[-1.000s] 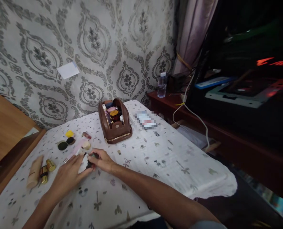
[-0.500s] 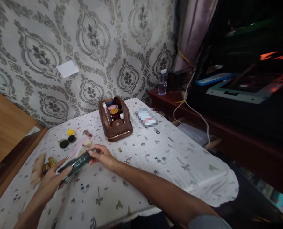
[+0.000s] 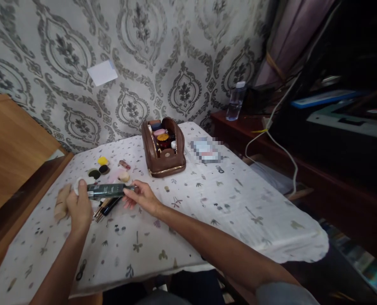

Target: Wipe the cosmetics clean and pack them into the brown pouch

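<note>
Level above the table is a dark green tube (image 3: pixel 107 191) with pale print, between my two hands. My left hand (image 3: pixel 80 207) is closed around its left end, with a crumpled white wipe or tissue (image 3: pixel 76 185) at the fingers. My right hand (image 3: pixel 143 198) pinches its narrower right end. Under the tube lie thin brushes (image 3: pixel 99 215) and a black stick-like item (image 3: pixel 111 206). Beside my left hand is a beige tube (image 3: pixel 61 203). Farther back are a yellow item (image 3: pixel 103 161), two dark round pieces (image 3: pixel 94 173), a small reddish tube (image 3: pixel 124 164) and a cream puff (image 3: pixel 124 176).
An unzipped brown cosmetic bag (image 3: pixel 167 163) with jars inside stands at the table's back. Right of it lies a blurred-out flat item (image 3: pixel 205 150). A water bottle (image 3: pixel 235 101) stands on the red-brown desk (image 3: pixel 220 120), where a white cable (image 3: pixel 283 148) hangs.
The green tube has turned from slanted to nearly level and risen slightly. My left hand has turned more upright. The brushes now show below, and the view has shifted left.
</note>
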`<state>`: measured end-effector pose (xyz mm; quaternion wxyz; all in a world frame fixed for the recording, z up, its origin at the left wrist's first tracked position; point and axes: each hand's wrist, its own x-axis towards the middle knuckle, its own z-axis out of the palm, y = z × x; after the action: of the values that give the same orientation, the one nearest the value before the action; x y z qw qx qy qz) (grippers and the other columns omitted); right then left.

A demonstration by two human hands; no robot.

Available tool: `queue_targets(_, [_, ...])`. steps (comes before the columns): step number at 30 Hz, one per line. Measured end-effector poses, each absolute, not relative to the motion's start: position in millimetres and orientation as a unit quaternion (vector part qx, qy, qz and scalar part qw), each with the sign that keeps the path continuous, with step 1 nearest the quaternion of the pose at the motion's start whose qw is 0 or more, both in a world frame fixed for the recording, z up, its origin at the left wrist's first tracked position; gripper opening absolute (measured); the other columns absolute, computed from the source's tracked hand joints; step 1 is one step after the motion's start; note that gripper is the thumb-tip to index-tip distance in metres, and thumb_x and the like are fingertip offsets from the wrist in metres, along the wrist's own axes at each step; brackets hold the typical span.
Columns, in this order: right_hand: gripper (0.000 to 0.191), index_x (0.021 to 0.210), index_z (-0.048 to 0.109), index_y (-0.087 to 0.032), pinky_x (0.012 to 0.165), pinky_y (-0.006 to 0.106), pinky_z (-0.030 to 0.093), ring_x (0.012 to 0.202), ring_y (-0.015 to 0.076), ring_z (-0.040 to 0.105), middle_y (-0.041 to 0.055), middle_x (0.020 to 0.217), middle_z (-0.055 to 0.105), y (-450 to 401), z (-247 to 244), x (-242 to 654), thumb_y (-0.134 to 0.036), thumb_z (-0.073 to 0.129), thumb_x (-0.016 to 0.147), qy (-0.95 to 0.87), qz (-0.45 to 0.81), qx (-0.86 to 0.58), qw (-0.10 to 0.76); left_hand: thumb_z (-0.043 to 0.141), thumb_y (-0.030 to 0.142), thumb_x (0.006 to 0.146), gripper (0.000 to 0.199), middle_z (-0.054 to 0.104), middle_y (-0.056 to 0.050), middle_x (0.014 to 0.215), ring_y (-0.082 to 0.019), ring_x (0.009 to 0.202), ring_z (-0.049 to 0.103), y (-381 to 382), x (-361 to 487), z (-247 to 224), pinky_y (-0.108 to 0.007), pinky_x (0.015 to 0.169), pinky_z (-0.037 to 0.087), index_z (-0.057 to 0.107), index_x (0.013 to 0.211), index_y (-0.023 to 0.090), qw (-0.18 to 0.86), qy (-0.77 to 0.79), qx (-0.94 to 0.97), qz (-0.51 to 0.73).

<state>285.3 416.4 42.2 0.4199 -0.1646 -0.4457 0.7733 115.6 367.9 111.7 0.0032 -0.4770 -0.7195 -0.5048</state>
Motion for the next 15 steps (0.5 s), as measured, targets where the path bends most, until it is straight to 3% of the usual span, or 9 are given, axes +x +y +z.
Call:
queue_targets(2, [0.058,0.086,0.046,-0.020,0.042,0.020,0.048,0.049,0.0128,0.065,-0.0026,0.064,0.068,415.0,42.3,285.1,-0.067,0.075,0.067,-0.443,0.772,-0.173,0.420,0.042,0.048,0.094,0.037,0.054,-0.001,0.068,-0.020,0.075,0.057,372.3,117.6,109.7,-0.034,0.074,0.052,0.053,0.073,0.020,0.086,-0.696,-0.517,-0.490])
queue_targets(5, [0.054,0.085,0.047,-0.019,0.040,0.018,0.045,0.047,0.0129,0.065,-0.0019,0.060,0.067,413.3,43.1,285.3,-0.069,0.067,0.076,-0.425,0.783,-0.193,0.411,0.040,0.039,0.097,0.034,0.063,-0.010,0.106,-0.026,0.108,0.058,378.8,127.6,107.7,-0.043,0.100,0.046,0.064,0.102,0.017,0.141,-0.632,-0.605,-0.464])
queue_targets(10, [0.060,0.078,0.050,-0.017,0.038,0.018,0.042,0.042,0.0098,0.060,-0.0010,0.057,0.065,409.4,43.6,282.3,-0.077,0.061,0.075,-0.416,0.800,-0.192,0.387,0.038,0.035,0.101,0.041,0.046,-0.017,0.138,-0.028,0.137,0.040,387.9,145.5,101.7,-0.046,0.114,0.036,0.061,0.127,0.014,0.167,-0.597,-0.663,-0.419])
queue_targets(15, [0.060,0.081,0.051,-0.018,0.038,0.017,0.039,0.040,0.0070,0.054,-0.0053,0.057,0.061,408.5,44.7,281.6,-0.076,0.065,0.070,-0.426,0.773,-0.190,0.430,0.035,0.030,0.103,0.042,0.033,-0.014,0.156,-0.029,0.150,0.022,391.1,160.6,87.0,-0.052,0.121,0.024,0.052,0.140,0.020,0.163,-0.536,-0.736,-0.380])
